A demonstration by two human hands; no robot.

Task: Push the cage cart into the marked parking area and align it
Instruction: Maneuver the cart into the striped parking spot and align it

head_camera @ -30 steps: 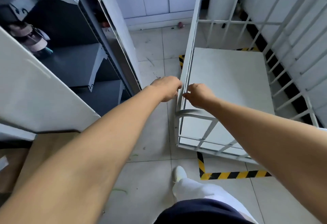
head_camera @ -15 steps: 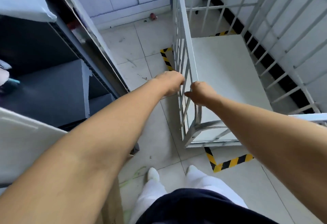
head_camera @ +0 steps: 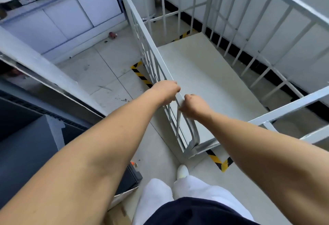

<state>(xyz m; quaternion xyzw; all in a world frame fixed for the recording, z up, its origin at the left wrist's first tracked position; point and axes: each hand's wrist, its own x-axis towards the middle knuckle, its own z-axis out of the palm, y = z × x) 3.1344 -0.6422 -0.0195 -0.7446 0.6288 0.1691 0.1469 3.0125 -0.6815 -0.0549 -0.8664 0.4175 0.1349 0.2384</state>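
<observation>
While both hands grip its side rail, the white cage cart (head_camera: 204, 75) stands over the striped floor tape.

From the left: grey shelving (head_camera: 41, 68), then the left hand (head_camera: 166, 89) curled closed over the top rail, the right hand (head_camera: 194, 105) fisted on the same rail just beside it. The cart's platform spreads right of both hands; yellow-black tape (head_camera: 219, 162) shows at its near corner and along its left side.
</observation>
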